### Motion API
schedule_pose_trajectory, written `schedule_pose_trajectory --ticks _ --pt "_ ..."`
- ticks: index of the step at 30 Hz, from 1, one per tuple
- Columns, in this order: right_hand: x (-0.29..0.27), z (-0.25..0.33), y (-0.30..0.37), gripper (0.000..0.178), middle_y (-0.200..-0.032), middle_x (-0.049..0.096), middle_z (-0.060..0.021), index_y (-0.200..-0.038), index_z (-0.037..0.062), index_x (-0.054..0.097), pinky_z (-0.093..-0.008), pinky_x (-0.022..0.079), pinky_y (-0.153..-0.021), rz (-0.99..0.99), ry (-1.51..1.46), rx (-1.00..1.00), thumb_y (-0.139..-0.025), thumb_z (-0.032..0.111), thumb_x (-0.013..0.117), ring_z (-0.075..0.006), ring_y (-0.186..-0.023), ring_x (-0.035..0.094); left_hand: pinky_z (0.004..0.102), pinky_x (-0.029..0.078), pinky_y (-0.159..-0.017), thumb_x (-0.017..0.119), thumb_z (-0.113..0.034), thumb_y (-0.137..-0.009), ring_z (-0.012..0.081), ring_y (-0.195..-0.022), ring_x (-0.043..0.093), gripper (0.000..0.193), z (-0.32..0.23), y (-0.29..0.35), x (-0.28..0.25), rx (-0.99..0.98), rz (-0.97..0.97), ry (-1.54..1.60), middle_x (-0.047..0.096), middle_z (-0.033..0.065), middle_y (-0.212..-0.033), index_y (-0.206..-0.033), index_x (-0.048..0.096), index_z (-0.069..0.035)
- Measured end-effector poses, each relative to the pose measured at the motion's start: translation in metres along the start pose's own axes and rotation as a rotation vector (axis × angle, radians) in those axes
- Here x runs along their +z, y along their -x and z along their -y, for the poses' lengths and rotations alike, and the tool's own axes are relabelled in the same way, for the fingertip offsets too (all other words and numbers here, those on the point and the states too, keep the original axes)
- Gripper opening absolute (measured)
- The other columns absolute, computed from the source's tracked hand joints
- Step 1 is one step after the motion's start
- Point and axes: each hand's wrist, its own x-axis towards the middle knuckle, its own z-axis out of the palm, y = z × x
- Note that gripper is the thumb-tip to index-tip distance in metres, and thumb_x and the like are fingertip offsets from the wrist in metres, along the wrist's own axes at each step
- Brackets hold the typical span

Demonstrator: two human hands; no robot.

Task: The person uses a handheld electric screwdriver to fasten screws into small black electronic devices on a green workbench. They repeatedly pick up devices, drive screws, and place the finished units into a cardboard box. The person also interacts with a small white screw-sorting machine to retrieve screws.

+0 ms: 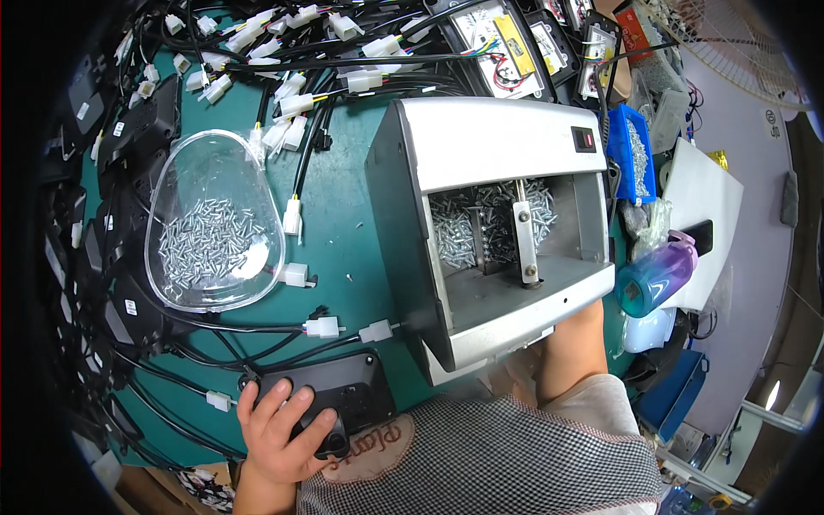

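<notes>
My left hand (279, 429) rests on a black plastic housing (343, 396) at the near edge of the green table, fingers spread over its left end and thumb curled on its rounded corner. My right forearm (573, 352) reaches up under the front of a grey metal screw feeder machine (489, 137), and the hand itself is hidden behind the machine's lower edge. The feeder's open hopper (476, 227) holds a heap of small silver screws around a metal arm.
A clear plastic cover (215, 219) holding loose screws lies at left. Black wire harnesses with white connectors (292, 103) sprawl across the green table (343, 240). Meter panels (498, 43) are stacked at the back, a blue screw bin (633, 154) and a purple-teal bottle (657, 275) stand at right.
</notes>
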Motion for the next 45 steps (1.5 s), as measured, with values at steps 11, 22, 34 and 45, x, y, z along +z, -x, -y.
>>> schedule_pose_trajectory --ticks 11,22,34,45 --pt "-0.015 -0.003 0.000 0.034 -0.090 0.066 -0.0171 -0.112 -0.0109 0.054 -0.0279 0.052 -0.050 0.087 -0.044 0.009 -0.086 0.012 0.053 -0.0204 -0.068 0.066 0.0506 0.025 -0.105 0.054 -0.052 -0.083 0.0287 -0.118 0.048 0.037 -0.001 -0.001 0.000 -0.018 -0.014 -0.011 0.057 0.0074 -0.120 -0.100 0.069 -0.022" --pt "-0.008 -0.004 -0.004 0.038 -0.091 0.066 -0.0153 -0.117 -0.0091 0.051 -0.0277 0.054 -0.055 0.052 -0.018 -0.020 -0.084 0.010 0.054 -0.0196 -0.070 0.067 0.0500 0.027 -0.104 0.055 -0.051 -0.083 0.0286 -0.117 0.049 0.036 -0.001 -0.003 0.000 -0.019 -0.033 -0.012 0.056 0.0099 -0.121 -0.100 0.069 -0.022" --pt "0.035 0.002 -0.009 0.033 -0.095 0.064 -0.0175 -0.113 -0.0090 0.052 -0.0325 0.054 -0.067 0.087 -0.033 -0.044 -0.089 0.014 0.048 -0.0234 -0.078 0.066 0.0494 0.028 -0.104 0.052 -0.049 -0.084 0.0307 -0.115 0.051 0.037 -0.002 -0.002 0.004 0.000 -0.073 -0.024 0.057 0.0116 -0.120 -0.101 0.068 -0.021" --pt "0.043 0.006 -0.013 0.041 -0.068 0.060 -0.0159 -0.095 -0.0074 0.058 -0.0307 0.049 -0.057 0.142 0.105 0.025 -0.094 0.032 0.044 -0.0213 -0.058 0.058 0.0501 0.032 -0.101 0.057 -0.045 -0.079 0.0336 -0.116 0.052 0.039 -0.008 -0.003 0.006 0.011 -0.146 -0.065 0.057 0.0142 -0.122 -0.105 0.067 -0.017"
